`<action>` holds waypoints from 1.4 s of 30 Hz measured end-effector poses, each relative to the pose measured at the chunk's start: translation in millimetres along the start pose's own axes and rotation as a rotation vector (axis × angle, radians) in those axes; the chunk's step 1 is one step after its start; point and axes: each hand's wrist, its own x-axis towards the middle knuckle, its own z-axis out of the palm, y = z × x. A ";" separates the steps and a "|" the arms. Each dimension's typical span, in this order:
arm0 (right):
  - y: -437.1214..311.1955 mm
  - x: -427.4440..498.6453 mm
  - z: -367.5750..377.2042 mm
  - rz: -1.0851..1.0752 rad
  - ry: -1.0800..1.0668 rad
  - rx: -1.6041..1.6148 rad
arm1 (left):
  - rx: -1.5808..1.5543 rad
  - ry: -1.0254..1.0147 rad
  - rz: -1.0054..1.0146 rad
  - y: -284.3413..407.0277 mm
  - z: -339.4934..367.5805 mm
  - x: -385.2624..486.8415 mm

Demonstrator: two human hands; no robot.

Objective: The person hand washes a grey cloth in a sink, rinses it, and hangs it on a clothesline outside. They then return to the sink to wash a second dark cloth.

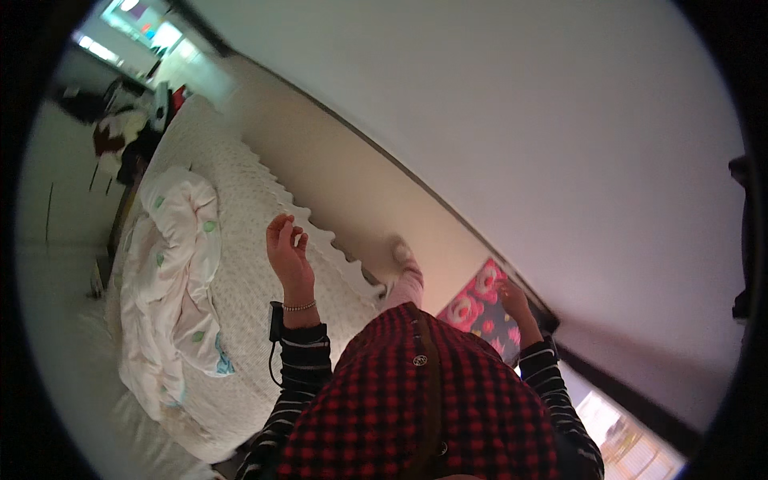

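My left hand (290, 255) is raised over the edge of a bed, its fingers loosely bent and apart, with nothing in them. A beaded bracelet (299, 306) circles that wrist. Below lies a pale patterned bedspread (246, 240) with a scalloped edge. On it rests a crumpled white quilt (174, 282) with green leaf motifs. My right hand (516, 302) hangs at my right side, over a floral mat (465, 312) with pink roses on dark grey. It is dim and slightly blurred; no object shows in it.
A narrow strip of beige floor (354, 174) runs between the bed and a white wall (480, 120) with a dark baseboard (384, 153). My slippered foot (403, 252) is on that floor. Clothes and bags (126, 129) are piled beyond the bed. A bright doorway (624, 438) shows behind me.
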 end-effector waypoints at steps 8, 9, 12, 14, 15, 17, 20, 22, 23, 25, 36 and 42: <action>-313.3 318.5 15.1 -0.082 -0.466 0.879 | -0.034 -0.075 0.000 69.7 10.9 158.4; -348.6 342.3 16.8 -0.059 -0.520 0.916 | -0.026 -0.117 0.010 81.0 15.4 174.5; -431.6 400.2 34.3 -0.023 -0.589 0.995 | 0.015 -0.079 -0.001 110.3 17.9 223.7; -474.0 444.0 48.6 -0.021 -0.562 1.030 | -0.022 -0.060 0.055 125.7 19.6 266.6; -493.0 467.5 56.7 -0.016 -0.540 1.048 | -0.044 -0.042 0.068 132.7 19.9 290.8; -529.3 520.3 75.7 -0.010 -0.507 1.087 | -0.068 -0.030 0.092 145.4 19.1 344.7; -580.9 611.2 96.1 -0.002 -0.487 1.121 | -0.068 -0.044 0.082 159.1 25.2 425.6; -631.4 684.2 116.8 -0.035 -0.478 1.198 | -0.001 -0.088 0.061 180.2 29.7 488.6; -656.3 716.6 127.3 -0.045 -0.472 1.211 | 0.026 -0.080 0.065 192.9 30.8 518.0; -710.8 778.2 146.4 -0.083 -0.457 1.263 | 0.078 -0.080 0.064 223.6 30.9 574.8; -935.6 1050.2 312.9 -0.036 -0.658 1.119 | 0.038 0.133 0.135 324.0 -45.3 920.4; -1069.6 1226.9 345.0 -0.118 -0.673 1.087 | 0.017 0.045 0.239 406.5 -35.3 1160.6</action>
